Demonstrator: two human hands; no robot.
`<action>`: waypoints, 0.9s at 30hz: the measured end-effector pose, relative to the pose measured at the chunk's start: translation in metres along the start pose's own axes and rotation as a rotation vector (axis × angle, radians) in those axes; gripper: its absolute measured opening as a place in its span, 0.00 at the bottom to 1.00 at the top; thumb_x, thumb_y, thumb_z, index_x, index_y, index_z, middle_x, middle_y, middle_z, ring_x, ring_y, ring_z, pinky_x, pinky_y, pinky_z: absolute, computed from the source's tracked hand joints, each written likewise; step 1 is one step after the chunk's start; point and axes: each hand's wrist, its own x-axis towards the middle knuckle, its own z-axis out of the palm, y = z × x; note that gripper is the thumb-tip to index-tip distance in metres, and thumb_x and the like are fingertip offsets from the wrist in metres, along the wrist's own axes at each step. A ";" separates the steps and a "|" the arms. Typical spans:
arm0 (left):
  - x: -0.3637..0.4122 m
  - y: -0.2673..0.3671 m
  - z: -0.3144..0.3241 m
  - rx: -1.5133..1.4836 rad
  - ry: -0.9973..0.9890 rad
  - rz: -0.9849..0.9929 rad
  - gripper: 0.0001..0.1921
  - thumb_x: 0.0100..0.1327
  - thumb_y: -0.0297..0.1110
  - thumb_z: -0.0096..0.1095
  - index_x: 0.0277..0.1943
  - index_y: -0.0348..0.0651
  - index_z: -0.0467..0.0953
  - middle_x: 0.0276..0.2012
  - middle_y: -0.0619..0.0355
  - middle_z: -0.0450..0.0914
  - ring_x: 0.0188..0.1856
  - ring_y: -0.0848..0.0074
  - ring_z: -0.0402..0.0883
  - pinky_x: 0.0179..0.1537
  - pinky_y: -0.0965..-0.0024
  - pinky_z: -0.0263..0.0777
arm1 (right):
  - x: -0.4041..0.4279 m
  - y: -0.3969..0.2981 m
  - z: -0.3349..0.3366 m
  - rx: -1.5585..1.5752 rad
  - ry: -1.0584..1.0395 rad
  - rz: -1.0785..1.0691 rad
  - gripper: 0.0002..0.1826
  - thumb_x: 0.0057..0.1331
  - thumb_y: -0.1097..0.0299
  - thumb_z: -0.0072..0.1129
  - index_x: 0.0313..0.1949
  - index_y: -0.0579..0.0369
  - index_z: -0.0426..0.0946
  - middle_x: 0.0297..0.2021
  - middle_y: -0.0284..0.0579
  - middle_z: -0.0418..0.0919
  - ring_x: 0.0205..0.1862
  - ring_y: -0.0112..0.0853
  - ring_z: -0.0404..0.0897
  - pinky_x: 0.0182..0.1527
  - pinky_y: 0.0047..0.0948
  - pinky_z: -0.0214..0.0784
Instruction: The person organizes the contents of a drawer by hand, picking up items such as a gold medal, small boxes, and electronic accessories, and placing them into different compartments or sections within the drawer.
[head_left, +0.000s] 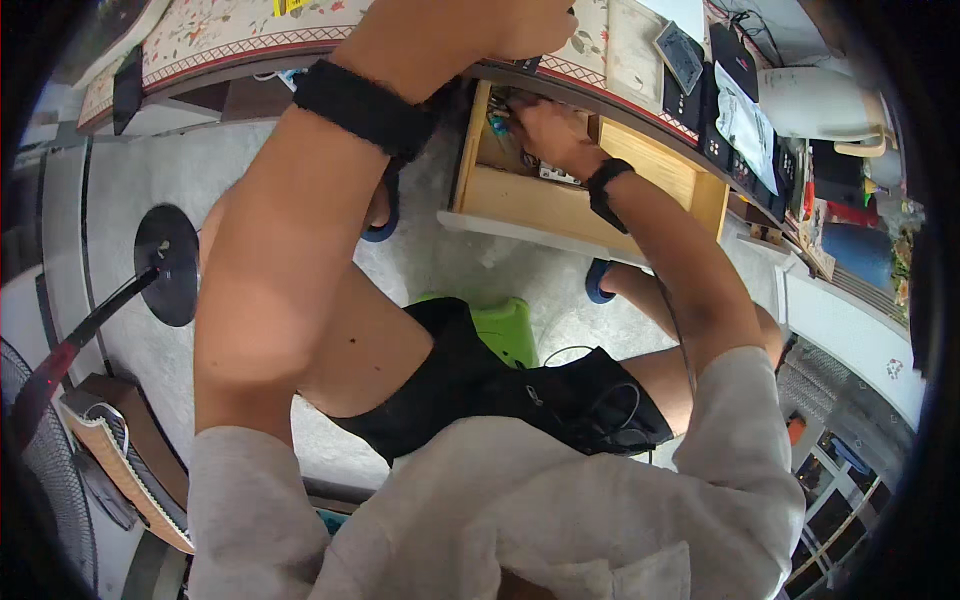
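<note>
My left hand (536, 26) is at the top edge over the flower-patterned table cover (251, 37), with its fingers mostly out of sight. A small dark thing shows beside it, and whether the hand holds it cannot be told. Below the table edge, a wooden drawer (517, 202) stands pulled out. My right hand (551, 131) reaches into its back left part, among small mixed items. A blue-green item (498, 124) lies at its fingertips, and a white item (559, 174) is under the wrist. The fingers are blurred, so a grip cannot be made out.
A white electric kettle (806, 101), a framed dark panel (679, 58) and a silvery packet (745, 124) are on the table at right. A green stool (506, 330) is beneath me. A black round stand base (166, 264) and a fan (56, 465) are at left.
</note>
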 end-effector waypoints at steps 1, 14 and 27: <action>0.001 0.006 -0.002 -0.013 -0.032 -0.052 0.11 0.58 0.33 0.59 0.31 0.32 0.78 0.31 0.37 0.81 0.38 0.47 0.82 0.42 0.51 0.75 | 0.005 0.001 0.006 -0.026 -0.018 -0.024 0.24 0.63 0.64 0.57 0.58 0.54 0.72 0.38 0.56 0.83 0.39 0.50 0.84 0.43 0.48 0.78; 0.001 0.006 -0.001 -0.014 -0.070 -0.076 0.11 0.58 0.34 0.59 0.32 0.32 0.80 0.32 0.38 0.82 0.39 0.47 0.83 0.43 0.51 0.76 | 0.006 0.002 0.027 -0.190 0.241 -0.116 0.23 0.61 0.72 0.57 0.57 0.58 0.71 0.53 0.58 0.75 0.42 0.48 0.82 0.48 0.43 0.75; 0.004 0.010 -0.005 -0.013 -0.156 -0.113 0.10 0.58 0.33 0.59 0.33 0.33 0.80 0.33 0.39 0.82 0.40 0.48 0.83 0.43 0.52 0.76 | -0.099 0.015 -0.021 0.279 0.298 -0.157 0.21 0.60 0.74 0.58 0.53 0.62 0.70 0.50 0.53 0.69 0.53 0.50 0.73 0.54 0.43 0.70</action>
